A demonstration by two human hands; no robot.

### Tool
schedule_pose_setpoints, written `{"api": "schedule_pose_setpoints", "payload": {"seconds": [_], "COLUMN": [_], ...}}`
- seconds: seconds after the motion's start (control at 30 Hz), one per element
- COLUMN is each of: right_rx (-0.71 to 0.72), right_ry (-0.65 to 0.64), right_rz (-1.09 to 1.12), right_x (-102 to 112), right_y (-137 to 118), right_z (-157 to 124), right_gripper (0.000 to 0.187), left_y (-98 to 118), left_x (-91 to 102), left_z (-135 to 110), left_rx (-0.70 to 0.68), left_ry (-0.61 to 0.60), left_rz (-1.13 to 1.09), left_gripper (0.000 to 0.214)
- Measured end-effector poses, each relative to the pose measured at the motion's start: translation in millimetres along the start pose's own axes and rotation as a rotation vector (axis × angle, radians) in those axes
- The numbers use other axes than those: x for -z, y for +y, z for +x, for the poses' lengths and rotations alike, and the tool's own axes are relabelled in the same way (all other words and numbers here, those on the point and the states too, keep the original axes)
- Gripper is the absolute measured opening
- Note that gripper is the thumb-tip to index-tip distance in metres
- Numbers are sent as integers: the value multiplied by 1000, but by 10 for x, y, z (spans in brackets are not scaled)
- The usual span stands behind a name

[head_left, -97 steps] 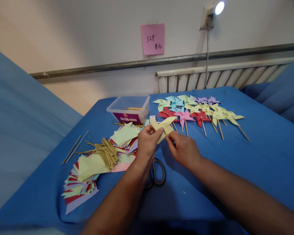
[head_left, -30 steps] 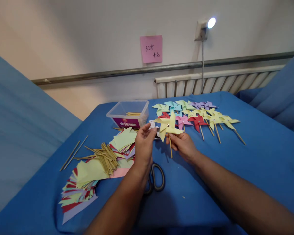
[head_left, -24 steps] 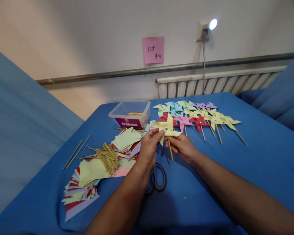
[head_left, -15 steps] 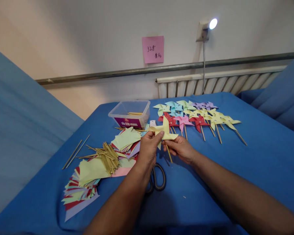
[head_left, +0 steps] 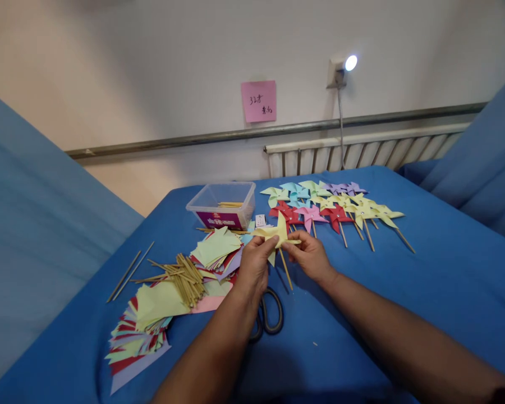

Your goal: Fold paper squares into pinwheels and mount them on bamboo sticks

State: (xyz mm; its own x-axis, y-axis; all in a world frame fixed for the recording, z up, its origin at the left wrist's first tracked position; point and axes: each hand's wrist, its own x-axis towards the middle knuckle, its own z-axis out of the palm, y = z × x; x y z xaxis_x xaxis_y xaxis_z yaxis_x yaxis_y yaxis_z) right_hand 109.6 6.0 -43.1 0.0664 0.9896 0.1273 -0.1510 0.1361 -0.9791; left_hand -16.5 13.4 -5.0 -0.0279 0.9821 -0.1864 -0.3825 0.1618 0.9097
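Note:
A pale yellow paper pinwheel on a thin wooden stick is held up above the blue-covered table. My left hand is closed on it, the thumb pressed near the pinwheel's centre. On the other side, my right hand pinches the right-hand blade between thumb and fingers. The stick slants down below both hands, its lower end free. Black-handled scissors lie just below, partly hidden by my left forearm. Behind the pinwheel stands a small white box with markings.
Several pinwheels in mixed colours lie at the back right. A clear plastic box holding sticks stands at the back. Fanned coloured paper and a heap of sticks lie at left, beside two thin rods. Blue curtains flank the table.
My right hand's fingers have moved up from beside the stick to the right blade, which now looks more folded. The view has tilted slightly upward.

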Motion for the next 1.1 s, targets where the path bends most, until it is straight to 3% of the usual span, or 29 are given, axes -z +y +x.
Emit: {"api": "schedule_pose_setpoints", "payload": {"seconds": [0.27,0.47,0.6,0.8,1.1], "right_rx": [45,331,467,399,460], "right_ry": [15,149,109,142,49], "right_rz": [3,-233,-391,-472,-581], "right_x": [-7,13,-16,-55,-87], "right_y": [58,41,7,40,-32], "right_z": [65,55,-8,-46,-140], "right_gripper": [32,29,29,36,35], "left_y": [28,-12,-55,-65,-43], "left_x": [0,78,118,122,104], "left_z": [3,90,141,131,96], "left_rx": [32,-76,-107,-118,-140], "left_ry": [-10,20,67,72,56], "left_rz": [-38,60,151,170,201], "left_gripper": [26,34,37,34,33]}}
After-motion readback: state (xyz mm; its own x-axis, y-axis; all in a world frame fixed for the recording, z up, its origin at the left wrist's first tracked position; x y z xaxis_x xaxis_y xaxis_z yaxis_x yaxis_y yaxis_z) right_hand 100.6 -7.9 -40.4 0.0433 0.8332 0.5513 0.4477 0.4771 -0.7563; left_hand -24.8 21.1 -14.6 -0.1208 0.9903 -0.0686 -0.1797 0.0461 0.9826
